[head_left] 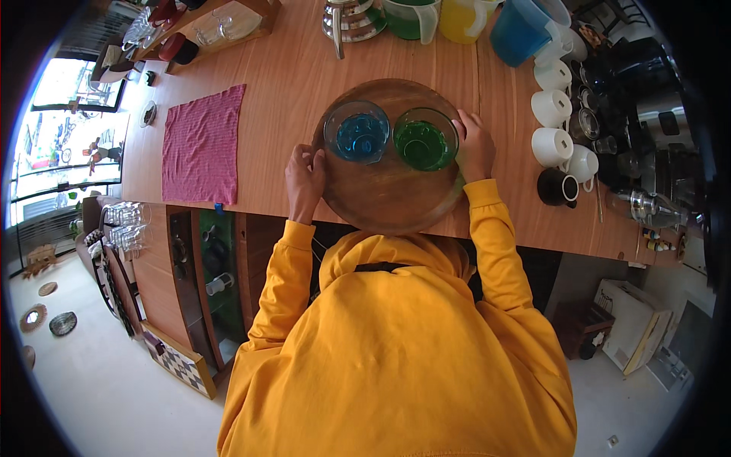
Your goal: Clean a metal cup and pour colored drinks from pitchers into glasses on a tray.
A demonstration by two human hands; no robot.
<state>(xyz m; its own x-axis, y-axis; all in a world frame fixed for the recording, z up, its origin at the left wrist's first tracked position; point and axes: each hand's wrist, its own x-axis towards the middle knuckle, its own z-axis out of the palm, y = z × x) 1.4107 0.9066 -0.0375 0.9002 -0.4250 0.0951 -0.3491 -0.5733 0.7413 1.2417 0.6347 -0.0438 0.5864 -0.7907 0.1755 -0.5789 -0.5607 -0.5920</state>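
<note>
A round dark wooden tray [388, 202] lies at the counter's front edge, its near rim reaching past that edge, close to my body. Two clear glass vessels stand side by side on its far half: a glass of blue liquid [358, 139] on the left, a glass of green liquid [423, 145] on the right. My left hand [306, 181] is closed at the tray's left rim, with its fingers curled. At the right rim my right hand [477, 148] grips the tray, its fingertips close beside the green glass. The fingers' undersides are hidden.
A pink cloth [202, 145] lies flat to the left on the wooden counter [282, 91]. Along the back stand a metal kettle [354, 21], a green pitcher [411, 19], a yellow pitcher [463, 19] and a blue pitcher [521, 34]. Several white cups [550, 109] line the right side.
</note>
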